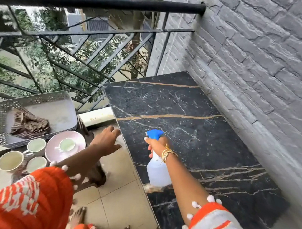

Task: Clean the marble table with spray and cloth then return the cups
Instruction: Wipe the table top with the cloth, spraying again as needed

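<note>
1. The right hand [155,142] is clamped around the neck of the spray bottle [157,171], blue nozzle pointing out over the marble table [192,122].
2. The left hand [107,139] hovers just off the table's left edge, fingers loosely spread, holding nothing.
3. The tabletop is already bare of crockery, so the clearing looks done. Spraying appears to be the step in hand.
4. The cloth [29,125] lies crumpled in the perforated metal tray [36,100] at far left, well apart from both hands. Wiping looks not yet started.
5. The cups [36,146] sit grouped on a low stand just near of the tray, one resting on a pink plate [53,147].
6. Left to go, by my reckoning: finish spraying, fetch the cloth, wipe, then carry the cups back.
</note>
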`<state>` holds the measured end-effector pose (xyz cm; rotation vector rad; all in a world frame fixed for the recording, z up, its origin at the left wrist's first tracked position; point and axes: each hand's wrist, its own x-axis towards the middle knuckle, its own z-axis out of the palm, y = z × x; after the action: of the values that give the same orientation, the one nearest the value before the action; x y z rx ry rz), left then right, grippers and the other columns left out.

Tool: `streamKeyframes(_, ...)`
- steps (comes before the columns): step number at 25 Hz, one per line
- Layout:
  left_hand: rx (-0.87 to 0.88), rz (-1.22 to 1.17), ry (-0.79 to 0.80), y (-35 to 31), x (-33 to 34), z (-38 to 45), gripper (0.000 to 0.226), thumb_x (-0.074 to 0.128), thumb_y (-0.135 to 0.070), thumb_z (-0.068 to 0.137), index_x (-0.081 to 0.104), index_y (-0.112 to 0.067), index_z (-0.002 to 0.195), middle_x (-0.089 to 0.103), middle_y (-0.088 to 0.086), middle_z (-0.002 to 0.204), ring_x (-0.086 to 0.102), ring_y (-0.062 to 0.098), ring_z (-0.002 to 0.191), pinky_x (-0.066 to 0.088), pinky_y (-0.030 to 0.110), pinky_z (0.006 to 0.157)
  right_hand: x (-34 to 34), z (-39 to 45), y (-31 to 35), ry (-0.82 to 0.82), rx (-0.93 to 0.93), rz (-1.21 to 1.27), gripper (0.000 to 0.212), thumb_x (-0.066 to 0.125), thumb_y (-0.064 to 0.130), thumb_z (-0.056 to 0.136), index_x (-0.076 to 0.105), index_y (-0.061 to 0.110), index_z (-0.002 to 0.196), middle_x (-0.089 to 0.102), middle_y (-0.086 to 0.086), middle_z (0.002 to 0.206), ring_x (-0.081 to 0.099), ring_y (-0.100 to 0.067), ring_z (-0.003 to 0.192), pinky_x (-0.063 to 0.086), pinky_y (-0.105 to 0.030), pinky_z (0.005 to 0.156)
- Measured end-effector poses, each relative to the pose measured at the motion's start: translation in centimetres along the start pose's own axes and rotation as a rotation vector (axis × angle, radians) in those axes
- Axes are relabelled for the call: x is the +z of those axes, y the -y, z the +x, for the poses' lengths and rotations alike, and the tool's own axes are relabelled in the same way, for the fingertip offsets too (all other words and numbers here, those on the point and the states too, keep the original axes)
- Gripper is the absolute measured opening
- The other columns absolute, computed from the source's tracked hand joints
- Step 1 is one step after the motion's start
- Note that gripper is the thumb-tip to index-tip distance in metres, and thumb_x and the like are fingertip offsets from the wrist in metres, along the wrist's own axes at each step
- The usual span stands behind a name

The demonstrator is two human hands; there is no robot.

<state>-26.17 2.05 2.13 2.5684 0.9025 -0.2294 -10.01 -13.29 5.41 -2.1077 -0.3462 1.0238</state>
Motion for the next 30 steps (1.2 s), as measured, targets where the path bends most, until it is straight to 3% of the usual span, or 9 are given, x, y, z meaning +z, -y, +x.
streamKeyframes(6, -0.026, -0.051, 0.019, 8.3, -1.8, -0.6, 0.062, 0.067, -0.040, 0.084, 0.044, -0.017, 0.137, 0.043, 0.010, 0.134, 0.047, 0.030, 0.124, 0.045, 0.044, 0.098, 7.8, 0.4, 5.8, 0.079, -0.061, 0.127, 0.023, 0.067, 0.022, 0.090, 0.062, 0.001, 0.099, 0.058, -0.011, 0.085, 0.055, -0.012, 0.045, 0.046, -0.018, 0.038)
streamKeyframes(9, -0.075, -0.079, 0.004, 14.7, -3.3, -1.2, 0.055, 0.066, -0.035, 0.085, 0.048, -0.016, 0.133, 0.046, 0.012, 0.131, 0.047, 0.033, 0.123, 0.044, 0.041, 0.097, 13.9, 0.8, 9.9, 0.068, -0.135, 0.163, 0.010, 0.066, 0.013, 0.090, 0.059, 0.007, 0.095, 0.052, -0.004, 0.077, 0.051, -0.007, 0.050, 0.042, -0.012, 0.038)
streamKeyframes(14, -0.183, -0.105, -0.006, 24.6, -5.7, -1.0, 0.055, 0.066, -0.036, 0.084, 0.049, -0.015, 0.132, 0.048, 0.016, 0.130, 0.051, 0.035, 0.121, 0.046, 0.043, 0.097, 25.6, 4.5, 14.4, 0.029, -0.269, 0.158, 0.019, 0.076, 0.017, 0.081, 0.063, 0.011, 0.094, 0.053, 0.004, 0.065, 0.049, 0.001, 0.043, 0.046, -0.017, 0.047)
streamKeyframes(17, -0.269, -0.150, -0.015, 29.9, -5.9, -0.5, 0.050, 0.065, -0.031, 0.084, 0.052, -0.011, 0.129, 0.051, 0.019, 0.124, 0.054, 0.037, 0.116, 0.047, 0.042, 0.095, 31.6, 6.7, 17.6, 0.008, -0.333, 0.142, 0.029, 0.078, 0.018, 0.079, 0.064, -0.003, 0.093, 0.059, -0.015, 0.074, 0.053, -0.023, 0.062, 0.047, -0.029, 0.063)
streamKeyframes(21, -0.338, -0.200, -0.008, 34.7, -4.8, 1.3, 0.051, 0.068, -0.030, 0.082, 0.054, -0.007, 0.125, 0.052, 0.022, 0.121, 0.055, 0.039, 0.114, 0.047, 0.045, 0.094, 38.9, 10.9, 18.6, -0.094, -0.331, -0.014, 0.051, 0.078, 0.062, 0.058, 0.058, 0.021, 0.082, 0.060, -0.018, 0.085, 0.055, -0.030, 0.077, 0.049, -0.041, 0.077)
streamKeyframes(23, -0.354, -0.223, 0.023, 36.7, -3.5, 2.5, 0.057, 0.068, -0.032, 0.081, 0.050, -0.008, 0.129, 0.049, 0.023, 0.128, 0.052, 0.040, 0.118, 0.045, 0.046, 0.097, 41.3, 12.8, 17.8, -0.128, -0.314, -0.054, 0.053, 0.072, 0.072, 0.051, 0.054, 0.031, 0.080, 0.061, -0.016, 0.092, 0.060, -0.034, 0.086, 0.050, -0.044, 0.086)
streamKeyframes(25, -0.381, -0.236, 0.053, 38.8, -1.7, 3.6, 0.065, 0.069, -0.033, 0.081, 0.045, -0.010, 0.137, 0.047, 0.023, 0.134, 0.050, 0.040, 0.122, 0.043, 0.046, 0.100, 42.3, 13.5, 17.8, -0.094, -0.319, -0.047, 0.044, 0.084, 0.056, 0.053, 0.060, 0.026, 0.077, 0.059, -0.007, 0.092, 0.060, -0.033, 0.091, 0.050, -0.040, 0.088)
streamKeyframes(27, -0.426, -0.242, 0.082, 40.6, 0.0, 4.3, 0.068, 0.068, -0.031, 0.082, 0.042, -0.012, 0.141, 0.046, 0.023, 0.135, 0.050, 0.040, 0.123, 0.043, 0.046, 0.101, 42.8, 14.6, 17.0, -0.060, -0.367, -0.070, 0.041, 0.091, 0.038, 0.056, 0.066, 0.010, 0.074, 0.058, -0.010, 0.087, 0.059, -0.031, 0.084, 0.049, -0.033, 0.078)
streamKeyframes(30, -0.470, -0.255, 0.157, 42.5, 2.2, 4.9, 0.066, 0.066, -0.028, 0.082, 0.041, -0.019, 0.143, 0.042, 0.019, 0.141, 0.049, 0.039, 0.125, 0.041, 0.044, 0.104, 43.4, 15.6, 15.1, 0.015, -0.430, -0.152, 0.037, 0.091, 0.030, 0.059, 0.071, 0.009, 0.082, 0.060, -0.012, 0.084, 0.054, -0.025, 0.074, 0.040, -0.021, 0.065)
